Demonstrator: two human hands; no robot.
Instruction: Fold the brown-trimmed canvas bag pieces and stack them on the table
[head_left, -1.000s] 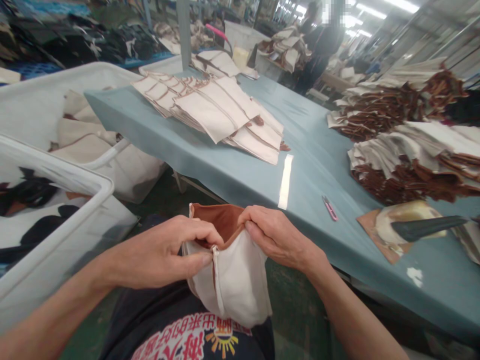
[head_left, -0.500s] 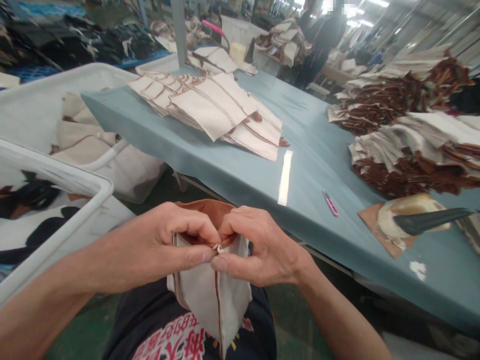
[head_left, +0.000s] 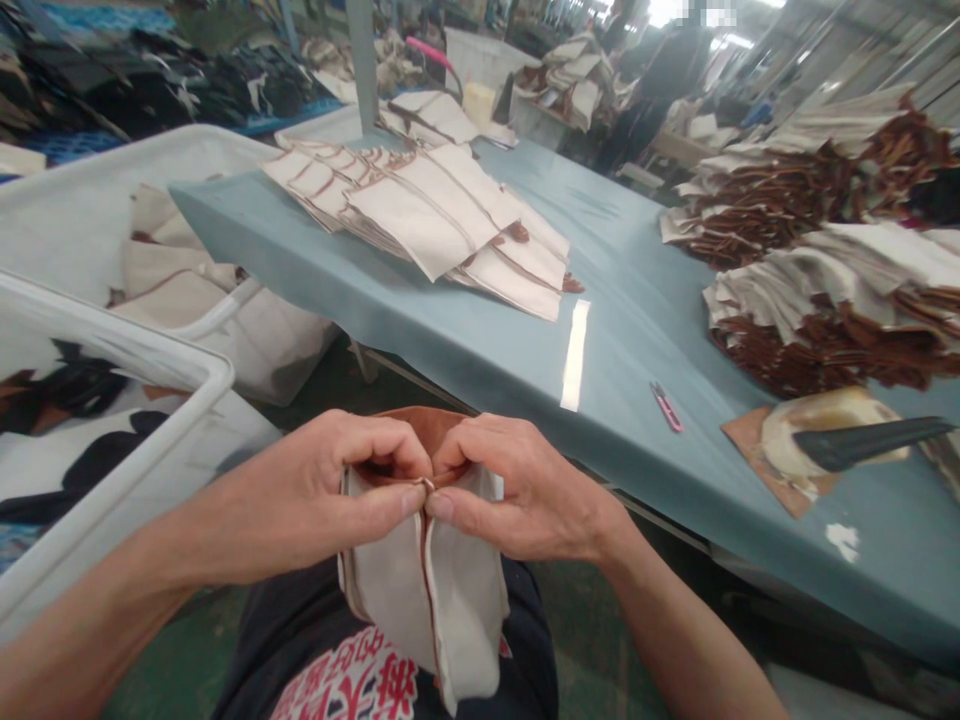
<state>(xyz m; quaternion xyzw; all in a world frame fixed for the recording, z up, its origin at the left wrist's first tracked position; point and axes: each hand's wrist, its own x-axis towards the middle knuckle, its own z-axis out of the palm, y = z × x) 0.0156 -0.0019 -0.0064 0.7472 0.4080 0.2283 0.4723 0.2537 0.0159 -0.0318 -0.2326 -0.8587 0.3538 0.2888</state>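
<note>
My left hand [head_left: 330,500], right hand [head_left: 525,490]: both pinched tight on cream piece [head_left: 466,600], flanking seam [head_left: 429,580], seemingly to steady it.

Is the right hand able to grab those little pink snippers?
Probably yes: the pink snippers lie uncovered on the blue table, with nothing seen blocking the way. But the right hand is pinching the cream piece, so it would likely have to let go first.
</note>
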